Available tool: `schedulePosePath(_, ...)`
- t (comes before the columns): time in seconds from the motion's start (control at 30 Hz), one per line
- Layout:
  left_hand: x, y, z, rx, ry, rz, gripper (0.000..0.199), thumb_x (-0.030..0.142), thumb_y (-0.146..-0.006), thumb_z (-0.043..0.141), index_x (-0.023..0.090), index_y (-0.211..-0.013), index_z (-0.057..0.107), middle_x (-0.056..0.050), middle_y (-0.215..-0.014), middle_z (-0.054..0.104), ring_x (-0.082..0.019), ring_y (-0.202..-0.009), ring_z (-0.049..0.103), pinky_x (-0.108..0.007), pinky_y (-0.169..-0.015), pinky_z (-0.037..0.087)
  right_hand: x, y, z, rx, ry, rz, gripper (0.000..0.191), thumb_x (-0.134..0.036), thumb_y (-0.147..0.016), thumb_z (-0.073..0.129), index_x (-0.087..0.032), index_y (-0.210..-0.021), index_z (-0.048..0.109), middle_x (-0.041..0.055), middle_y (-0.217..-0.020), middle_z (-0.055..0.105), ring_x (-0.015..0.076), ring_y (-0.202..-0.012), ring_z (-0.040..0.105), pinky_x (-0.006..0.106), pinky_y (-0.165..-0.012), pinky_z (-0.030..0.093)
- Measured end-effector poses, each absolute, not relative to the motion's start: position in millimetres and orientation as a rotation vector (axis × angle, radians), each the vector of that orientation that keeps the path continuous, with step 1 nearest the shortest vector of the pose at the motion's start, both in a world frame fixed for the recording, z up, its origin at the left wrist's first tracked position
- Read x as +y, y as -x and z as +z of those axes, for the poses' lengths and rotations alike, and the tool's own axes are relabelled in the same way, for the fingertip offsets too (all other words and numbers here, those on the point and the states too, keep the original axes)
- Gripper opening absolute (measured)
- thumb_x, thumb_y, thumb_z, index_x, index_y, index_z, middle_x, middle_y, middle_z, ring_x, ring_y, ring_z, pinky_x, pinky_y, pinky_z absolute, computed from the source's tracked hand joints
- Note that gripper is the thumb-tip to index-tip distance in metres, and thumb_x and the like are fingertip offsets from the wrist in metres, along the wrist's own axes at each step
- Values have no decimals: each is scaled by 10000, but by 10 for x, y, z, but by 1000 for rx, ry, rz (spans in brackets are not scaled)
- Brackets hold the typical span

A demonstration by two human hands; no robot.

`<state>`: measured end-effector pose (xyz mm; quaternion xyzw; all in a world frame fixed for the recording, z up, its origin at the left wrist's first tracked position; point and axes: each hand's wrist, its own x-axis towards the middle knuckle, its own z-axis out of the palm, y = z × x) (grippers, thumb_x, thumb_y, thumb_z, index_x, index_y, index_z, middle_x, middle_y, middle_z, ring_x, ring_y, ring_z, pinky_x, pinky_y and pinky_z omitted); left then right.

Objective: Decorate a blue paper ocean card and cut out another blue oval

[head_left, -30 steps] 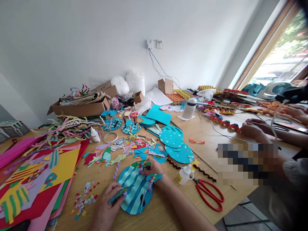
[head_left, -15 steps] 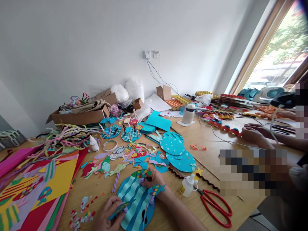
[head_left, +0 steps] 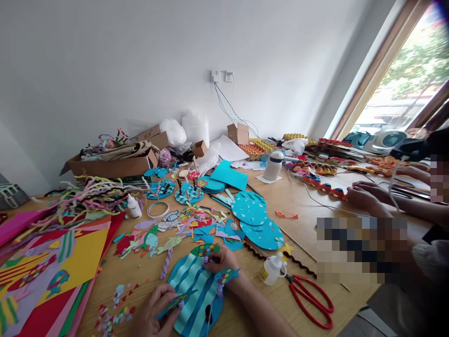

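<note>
Head view, striped disc on wooden table, white wall

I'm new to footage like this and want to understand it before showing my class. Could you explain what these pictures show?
There is no machine here: a person is working with two bare hands. Every picture comes from one camera worn on that person's head, looking forward and down.

The left hand holds a patterned fish cutout over a striped blue disc. The right hand has its fingers at a green spotted fish by the disc's far edge; how firmly it grips is hard to see.

Around them on the wooden table are a glue bottle, red-handled scissors, colored paper sheets and more cutouts. The hands farther right belong to someone else.
</note>
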<state>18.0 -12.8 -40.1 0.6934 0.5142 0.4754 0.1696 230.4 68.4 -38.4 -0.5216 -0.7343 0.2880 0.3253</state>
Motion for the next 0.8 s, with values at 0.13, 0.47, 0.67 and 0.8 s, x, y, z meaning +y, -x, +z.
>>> schedulePosePath(0.13,-112,-104,-385,1400,-2147,1229,179,402,-760,573,253,-747,671,-6,-768,665,-143,-704,650,-167,-641,517,674,-2308,-400,-1917,1370,770,132,-226,-591,732,-219,-723,724,26,-754,628,195,-748,560,266,-638,401)
schedulePosePath(0.47,-98,-77,-421,1404,-2186,1166,140,346,-770,572,249,-783,672,-18,-808,662,-155,-744,652,-184,-665,525,646,-2286,-346,-1895,1387,767,111,-191,-591,722,-199,-702,719,29,-721,623,196,-725,554,269,-626,393)
schedulePosePath(0.67,-106,-80,-432,1407,-2141,1188,127,337,-760,587,249,-795,671,-24,-816,651,-157,-746,650,-192,-662,525,635,-2284,-337,-1894,1355,780,109,-245,-633,694,-229,-738,718,22,-798,657,201,-771,566,277,-681,416)
schedulePosePath(0.8,-127,-103,-386,1416,-2126,1231,145,355,-754,586,241,-760,676,-26,-775,652,-159,-707,650,-199,-625,532,652,-2291,-367,-1903,1332,783,113,-253,-632,696,-241,-743,715,16,-836,669,202,-795,576,281,-706,425)
